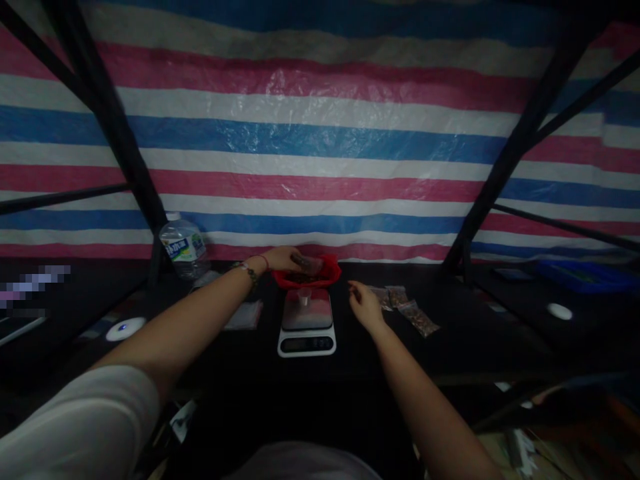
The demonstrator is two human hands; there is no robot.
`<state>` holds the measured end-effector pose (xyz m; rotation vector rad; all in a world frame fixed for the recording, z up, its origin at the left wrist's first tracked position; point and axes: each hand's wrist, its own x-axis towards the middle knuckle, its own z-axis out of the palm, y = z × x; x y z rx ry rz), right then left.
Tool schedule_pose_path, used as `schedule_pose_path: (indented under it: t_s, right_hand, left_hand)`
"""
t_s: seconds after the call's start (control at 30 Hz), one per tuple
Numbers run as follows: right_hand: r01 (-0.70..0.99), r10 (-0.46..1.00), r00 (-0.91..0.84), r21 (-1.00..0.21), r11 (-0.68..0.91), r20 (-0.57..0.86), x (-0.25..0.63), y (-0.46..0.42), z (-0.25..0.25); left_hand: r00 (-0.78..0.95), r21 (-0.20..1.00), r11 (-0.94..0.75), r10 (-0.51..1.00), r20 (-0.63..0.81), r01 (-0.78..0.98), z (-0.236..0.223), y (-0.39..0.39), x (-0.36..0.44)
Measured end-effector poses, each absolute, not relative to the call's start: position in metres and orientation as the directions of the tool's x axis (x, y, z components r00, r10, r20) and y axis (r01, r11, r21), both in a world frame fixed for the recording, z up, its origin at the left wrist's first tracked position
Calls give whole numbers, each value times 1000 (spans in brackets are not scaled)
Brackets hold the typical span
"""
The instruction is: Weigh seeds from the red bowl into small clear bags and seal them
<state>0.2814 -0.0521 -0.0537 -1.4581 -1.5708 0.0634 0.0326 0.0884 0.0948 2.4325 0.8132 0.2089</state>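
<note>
My left hand point(283, 259) reaches over a red plastic bag point(332, 275) that stands with its mouth spread, holding dark brown bits. Its fingers are closed on a small clear zip bag point(311, 265), which hangs above the bits; how full it is cannot be made out. In front of the red bag sits a white kitchen scale point(307, 344), with a small clear plastic cup point(304, 297) on its dark plate. To the right of the scale, my right hand point(366, 305) rests low with loosely bent fingers apart and nothing visible in them. Beside it lie several filled zip bags point(419, 319).
A stack of flat clear bags point(244, 316) lies left of the scale. Farther left are a large water bottle point(183, 247) and a white round device point(126, 329). A blue tray point(587, 276) and another white round device point(559, 311) stand right. Dark metal posts flank the striped sheet.
</note>
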Motion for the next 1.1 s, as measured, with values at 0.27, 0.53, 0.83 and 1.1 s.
schedule_pose_path:
  t_s: [0.27, 0.53, 0.83, 1.1]
  right_hand:
    - [736, 807, 197, -627, 253, 557, 287, -49, -55]
    - [729, 823, 205, -644, 233, 530, 287, -47, -57]
    - [741, 826, 184, -628, 239, 532, 287, -48, -57]
    - [757, 825, 180, -611, 232, 536, 288, -49, -59]
  left_hand:
    - [773, 179, -754, 628, -91, 632, 102, 117, 69]
    - [764, 134, -752, 635, -117, 646, 101, 117, 71]
    - [752, 235, -733, 659, 12, 638, 109, 119, 62]
    - [782, 150, -781, 620, 68, 606, 104, 115, 56]
